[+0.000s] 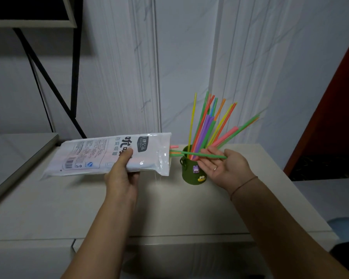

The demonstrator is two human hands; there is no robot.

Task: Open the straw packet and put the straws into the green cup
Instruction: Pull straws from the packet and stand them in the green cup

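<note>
My left hand (122,172) grips the white straw packet (101,156), held level above the table with its open end towards the right. A few straw ends stick out of that opening. One green straw (201,155) reaches from the opening across the green cup (191,172) and lies on the fingers of my right hand (224,168), which is palm up with fingers spread, just right of the cup. The cup stands upright on the table and holds several coloured straws (208,125) fanning up and to the right.
The pale table (169,210) has its front edge near me and its right edge past my right arm. A white panelled wall (189,67) rises behind the cup. A black metal frame (48,81) stands at the left, a red surface (334,109) at the right.
</note>
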